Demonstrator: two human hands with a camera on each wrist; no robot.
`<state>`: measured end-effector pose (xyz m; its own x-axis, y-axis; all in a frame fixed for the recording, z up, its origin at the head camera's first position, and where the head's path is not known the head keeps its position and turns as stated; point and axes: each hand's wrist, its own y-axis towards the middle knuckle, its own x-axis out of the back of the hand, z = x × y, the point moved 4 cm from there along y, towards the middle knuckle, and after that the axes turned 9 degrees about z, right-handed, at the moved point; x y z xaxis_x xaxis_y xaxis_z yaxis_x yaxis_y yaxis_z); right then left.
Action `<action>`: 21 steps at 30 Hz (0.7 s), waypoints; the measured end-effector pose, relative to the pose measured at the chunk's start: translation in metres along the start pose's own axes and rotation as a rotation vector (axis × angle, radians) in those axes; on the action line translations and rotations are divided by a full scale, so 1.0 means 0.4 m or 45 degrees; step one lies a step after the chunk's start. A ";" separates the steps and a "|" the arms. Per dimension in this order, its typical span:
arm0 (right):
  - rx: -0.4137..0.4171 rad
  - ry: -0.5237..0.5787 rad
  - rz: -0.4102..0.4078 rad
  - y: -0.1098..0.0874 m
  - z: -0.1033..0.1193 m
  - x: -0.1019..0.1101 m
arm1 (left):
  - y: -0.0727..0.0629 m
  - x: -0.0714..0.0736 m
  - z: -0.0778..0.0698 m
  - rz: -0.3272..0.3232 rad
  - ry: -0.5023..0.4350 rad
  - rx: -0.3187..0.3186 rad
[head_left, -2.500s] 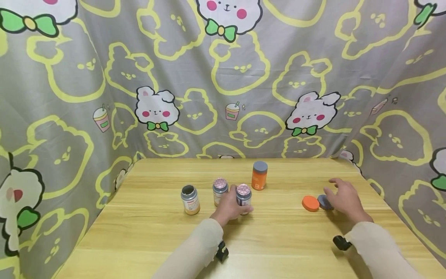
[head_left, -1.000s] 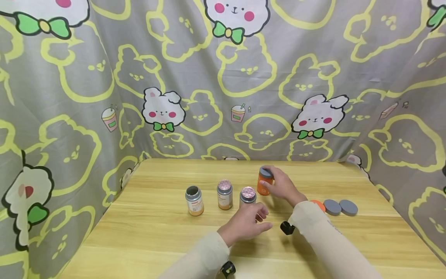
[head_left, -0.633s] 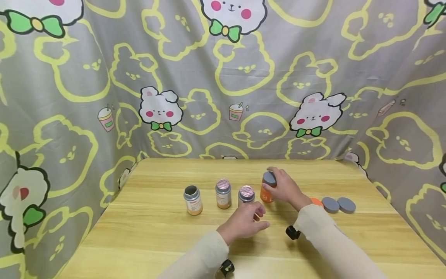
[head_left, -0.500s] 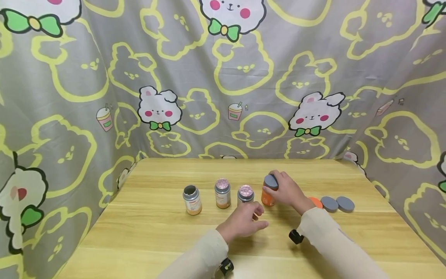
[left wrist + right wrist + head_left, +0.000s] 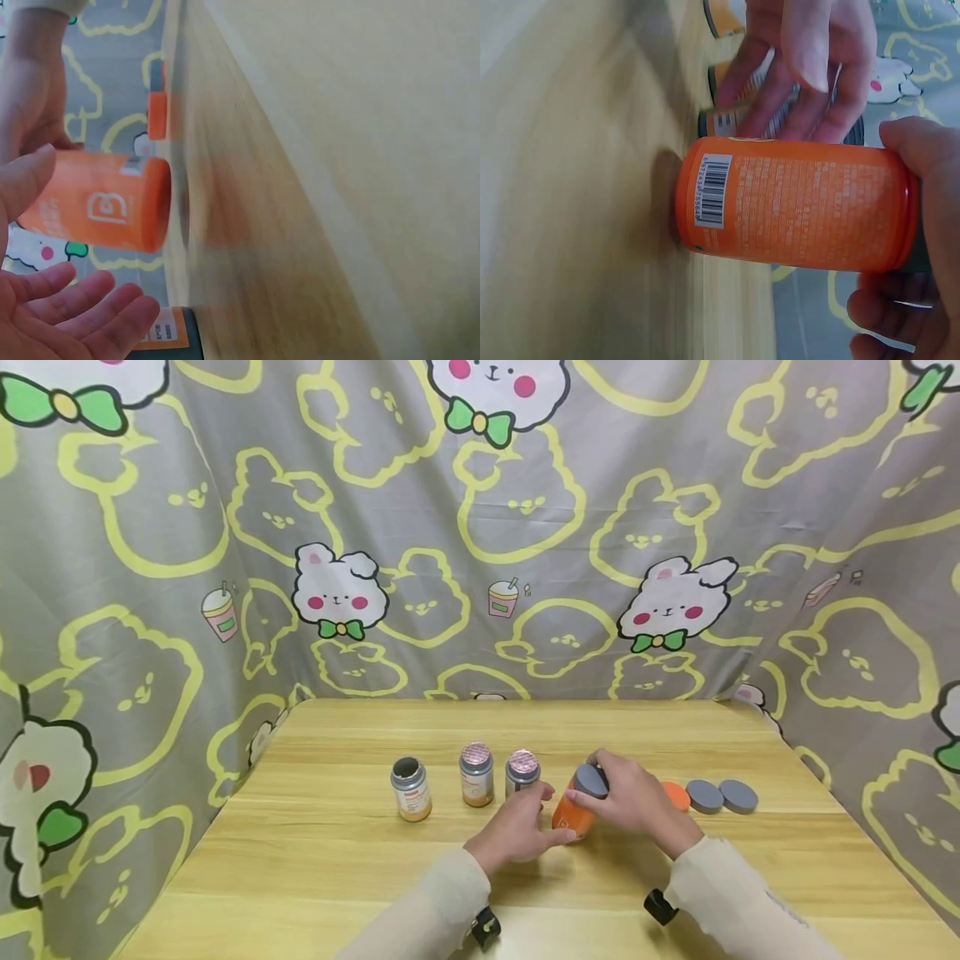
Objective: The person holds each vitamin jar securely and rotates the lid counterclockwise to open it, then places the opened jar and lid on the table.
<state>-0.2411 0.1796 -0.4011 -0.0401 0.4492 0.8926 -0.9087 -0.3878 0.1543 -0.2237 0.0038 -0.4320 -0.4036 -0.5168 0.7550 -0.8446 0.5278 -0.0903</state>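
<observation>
My right hand (image 5: pixel 637 795) grips an orange bottle (image 5: pixel 570 816) at its grey lid (image 5: pixel 591 781), and the bottle leans with its top to the right. In the right wrist view the bottle's (image 5: pixel 802 206) base is lifted just off the wood, barcode showing. Close on its left, my left hand (image 5: pixel 517 829) reaches with fingers spread and thumb toward the base. The left wrist view has its extended fingers (image 5: pixel 90 311) below the bottle, and the thumb overlaps its side. Right behind the left hand stands a foil-sealed bottle (image 5: pixel 522 768), partly hidden by it.
Another foil-sealed bottle (image 5: pixel 477 777) and an uncapped bottle (image 5: pixel 412 793) stand further left. An orange lid (image 5: pixel 677 796) and two grey lids, one (image 5: pixel 705 797) beside the other (image 5: pixel 739 797), lie in a row behind the right wrist. A patterned curtain (image 5: pixel 555 568) surrounds the wooden table (image 5: pixel 300 885).
The right hand left the lids, took the orange bottle by its top and brought it nearer, now tilted. The left hand let go of the foil-sealed bottle and moved toward the orange one.
</observation>
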 end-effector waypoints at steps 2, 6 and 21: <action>0.017 -0.007 -0.015 -0.010 0.012 0.000 | 0.001 0.001 0.004 -0.012 0.005 0.016; 0.048 -0.007 -0.046 -0.021 0.035 -0.002 | 0.001 0.001 0.006 -0.014 -0.012 0.026; 0.225 0.159 -0.115 -0.047 0.077 -0.038 | -0.026 -0.008 -0.041 -0.068 0.109 -0.110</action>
<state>-0.2107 0.1553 -0.4046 -0.0232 0.5804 0.8140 -0.8246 -0.4715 0.3127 -0.2079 0.0108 -0.4229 -0.3242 -0.4884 0.8102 -0.8291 0.5591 0.0052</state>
